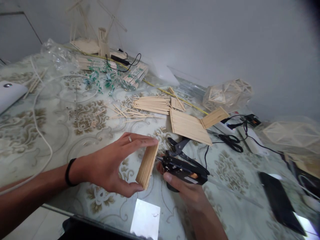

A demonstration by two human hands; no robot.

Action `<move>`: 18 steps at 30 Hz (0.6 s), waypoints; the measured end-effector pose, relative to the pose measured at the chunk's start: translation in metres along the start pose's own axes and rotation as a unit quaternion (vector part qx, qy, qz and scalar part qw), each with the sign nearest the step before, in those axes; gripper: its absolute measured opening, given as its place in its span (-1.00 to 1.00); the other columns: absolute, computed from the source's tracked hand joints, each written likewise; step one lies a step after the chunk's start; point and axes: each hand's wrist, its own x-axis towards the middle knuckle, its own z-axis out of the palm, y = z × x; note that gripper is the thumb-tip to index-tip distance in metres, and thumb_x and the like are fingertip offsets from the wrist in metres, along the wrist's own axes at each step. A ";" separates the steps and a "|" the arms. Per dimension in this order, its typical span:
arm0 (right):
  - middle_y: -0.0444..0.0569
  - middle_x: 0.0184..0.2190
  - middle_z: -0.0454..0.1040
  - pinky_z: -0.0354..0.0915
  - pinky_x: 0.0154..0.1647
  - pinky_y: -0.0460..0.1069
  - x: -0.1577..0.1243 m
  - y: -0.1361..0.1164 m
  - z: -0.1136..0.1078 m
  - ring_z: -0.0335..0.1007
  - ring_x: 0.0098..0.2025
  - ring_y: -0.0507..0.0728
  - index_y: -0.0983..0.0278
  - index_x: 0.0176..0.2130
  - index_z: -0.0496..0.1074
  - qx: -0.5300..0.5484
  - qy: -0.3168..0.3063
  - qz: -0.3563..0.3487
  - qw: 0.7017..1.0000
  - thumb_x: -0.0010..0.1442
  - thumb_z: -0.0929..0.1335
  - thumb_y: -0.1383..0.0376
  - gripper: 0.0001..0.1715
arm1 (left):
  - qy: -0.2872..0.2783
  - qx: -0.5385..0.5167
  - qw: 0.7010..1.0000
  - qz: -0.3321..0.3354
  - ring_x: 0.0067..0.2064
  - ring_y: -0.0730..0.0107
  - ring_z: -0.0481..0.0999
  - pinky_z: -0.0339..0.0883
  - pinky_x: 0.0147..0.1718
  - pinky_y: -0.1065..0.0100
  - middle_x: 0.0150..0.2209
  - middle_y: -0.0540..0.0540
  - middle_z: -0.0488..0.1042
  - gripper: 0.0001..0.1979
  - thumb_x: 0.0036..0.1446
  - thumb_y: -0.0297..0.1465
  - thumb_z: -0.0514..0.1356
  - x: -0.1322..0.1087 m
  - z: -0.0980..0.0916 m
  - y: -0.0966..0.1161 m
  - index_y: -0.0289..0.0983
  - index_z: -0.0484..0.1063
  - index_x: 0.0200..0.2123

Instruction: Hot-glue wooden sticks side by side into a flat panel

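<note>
My left hand (110, 163) grips a small panel of joined wooden sticks (147, 166) by its opposite edges, thumb below and fingers above. The panel is held tilted over the table. My right hand (187, 191) is wrapped round a black glue gun (186, 170), whose nozzle points left at the panel's right face. Whether the tip touches the panel I cannot tell. Just behind the glue gun lie black-handled cutters (178, 146). Farther back, a larger stick panel (190, 125) lies joined at an angle to a smaller panel (215, 117).
Loose wooden sticks (151, 104) lie mid-table near a yellow tape measure (192, 104). Black scissors (231, 142), a power strip (253, 141) and a dark phone (281, 201) are at the right. A white cable (37, 123) crosses the left side. Stick frames (227, 93) stand by the wall.
</note>
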 end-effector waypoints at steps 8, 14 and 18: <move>0.04 -0.07 0.80 0.46 0.31 0.45 0.001 -0.003 0.003 0.69 0.06 0.47 0.08 -0.07 0.78 0.017 0.011 0.004 1.000 -0.02 0.73 -0.05 -0.45 | 0.007 -0.014 1.000 0.009 0.43 -0.19 0.40 0.39 0.39 -0.17 0.40 -0.31 0.41 0.03 0.10 -0.31 0.47 0.000 0.001 -0.001 -0.12 0.08 0.55; 0.05 -0.07 0.79 0.39 0.36 0.50 0.000 -0.008 0.006 0.65 0.07 0.49 0.08 -0.15 0.80 -0.001 0.028 0.013 1.000 -0.04 0.72 -0.12 -0.47 | 0.002 -0.018 1.000 0.013 0.42 -0.21 0.41 0.42 0.38 -0.18 0.40 -0.31 0.41 0.04 0.08 -0.31 0.47 0.002 0.000 0.000 -0.13 0.08 0.55; 0.06 -0.07 0.78 0.40 0.36 0.47 0.001 -0.008 0.006 0.64 0.07 0.48 0.09 -0.15 0.80 -0.010 0.031 0.000 0.999 -0.01 0.71 -0.12 -0.48 | -0.003 -0.020 1.000 0.012 0.44 -0.20 0.40 0.41 0.38 -0.19 0.40 -0.31 0.41 0.04 0.09 -0.32 0.46 0.002 0.000 0.000 -0.13 0.07 0.55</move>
